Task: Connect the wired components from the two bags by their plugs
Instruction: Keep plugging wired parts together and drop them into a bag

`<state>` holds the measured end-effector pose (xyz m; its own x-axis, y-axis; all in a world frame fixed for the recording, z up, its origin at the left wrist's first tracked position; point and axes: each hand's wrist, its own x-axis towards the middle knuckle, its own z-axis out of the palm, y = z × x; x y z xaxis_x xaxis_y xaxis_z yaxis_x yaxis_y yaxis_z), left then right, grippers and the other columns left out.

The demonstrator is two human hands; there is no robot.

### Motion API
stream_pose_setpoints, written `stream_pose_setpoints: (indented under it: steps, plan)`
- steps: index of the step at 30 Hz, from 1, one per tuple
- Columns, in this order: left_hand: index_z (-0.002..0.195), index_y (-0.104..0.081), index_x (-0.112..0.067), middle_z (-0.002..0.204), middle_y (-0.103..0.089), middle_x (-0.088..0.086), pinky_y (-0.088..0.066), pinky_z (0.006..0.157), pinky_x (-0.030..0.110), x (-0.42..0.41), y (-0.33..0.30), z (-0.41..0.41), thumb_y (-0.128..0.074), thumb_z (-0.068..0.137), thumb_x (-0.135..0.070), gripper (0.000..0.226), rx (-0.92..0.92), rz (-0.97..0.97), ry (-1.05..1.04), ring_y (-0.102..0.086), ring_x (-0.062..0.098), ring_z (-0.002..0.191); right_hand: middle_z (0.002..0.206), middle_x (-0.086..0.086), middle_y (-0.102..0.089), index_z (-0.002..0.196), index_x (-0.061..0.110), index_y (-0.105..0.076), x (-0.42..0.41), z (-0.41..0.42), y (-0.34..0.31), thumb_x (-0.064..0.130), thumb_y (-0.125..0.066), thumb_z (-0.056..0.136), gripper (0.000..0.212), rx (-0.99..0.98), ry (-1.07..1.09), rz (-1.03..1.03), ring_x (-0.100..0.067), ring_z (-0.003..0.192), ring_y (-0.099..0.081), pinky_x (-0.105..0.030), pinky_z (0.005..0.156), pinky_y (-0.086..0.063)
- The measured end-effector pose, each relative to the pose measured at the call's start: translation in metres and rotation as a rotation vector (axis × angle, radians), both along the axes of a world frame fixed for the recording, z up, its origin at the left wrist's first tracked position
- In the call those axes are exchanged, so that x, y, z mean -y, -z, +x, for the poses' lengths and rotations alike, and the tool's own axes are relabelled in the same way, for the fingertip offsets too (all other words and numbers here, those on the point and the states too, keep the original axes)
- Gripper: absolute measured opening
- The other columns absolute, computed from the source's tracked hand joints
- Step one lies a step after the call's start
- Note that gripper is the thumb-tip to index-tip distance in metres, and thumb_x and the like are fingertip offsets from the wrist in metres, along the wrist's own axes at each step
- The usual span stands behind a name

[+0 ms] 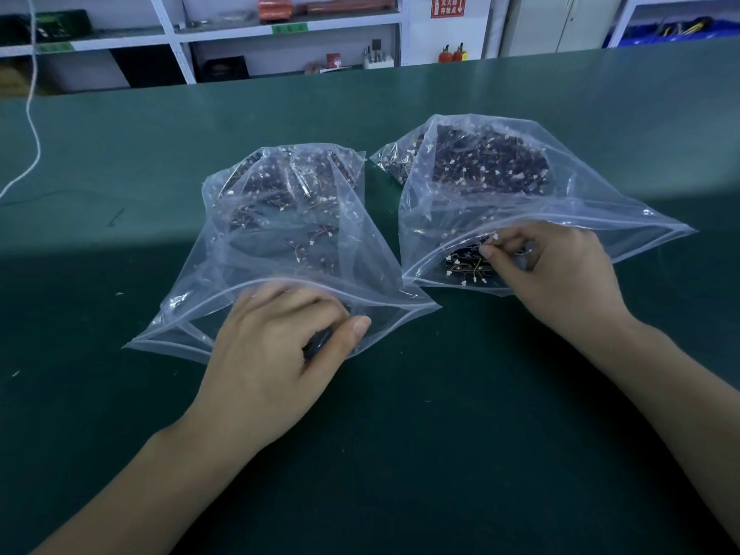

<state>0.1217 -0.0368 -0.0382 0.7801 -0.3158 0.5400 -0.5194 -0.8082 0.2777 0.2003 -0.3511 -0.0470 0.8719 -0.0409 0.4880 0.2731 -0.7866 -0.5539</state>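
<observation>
Two clear zip bags lie open side by side on the green table, each full of small dark components with thin wires and white plugs. My left hand (pixel 276 346) reaches into the mouth of the left bag (pixel 280 218), fingers curled round a dark component (pixel 318 342) at the opening. My right hand (pixel 548 270) is in the mouth of the right bag (pixel 500 186), its fingertips pinching a wired component (pixel 486 244) with a white plug above the loose pile (pixel 468 266) near the opening.
The green table (pixel 400 434) stretches wide around both bags. A white cable (pixel 30 126) trails across the far left. A short dark scrap (pixel 116 218) lies left of the left bag. Shelves with boxes stand behind the table's far edge.
</observation>
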Motion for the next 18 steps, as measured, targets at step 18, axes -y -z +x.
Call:
stream_pose_setpoints:
  steps: [18]
  plan:
    - [0.094,-0.078,-0.037,0.082,-0.066,-0.024,-0.044,0.066,0.026,-0.0101,-0.0055,0.0015,-0.077,0.085,-0.051,0.017,-0.139,0.109,-0.145,-0.058,0.003,0.081,0.059,0.011,-0.051,0.071,0.024,-0.055,-0.0042,-0.0051,-0.0065,0.033,-0.071,0.093,0.028,-0.043,0.135,-0.105,-0.004,0.059,-0.05,-0.033,0.061,-0.034]
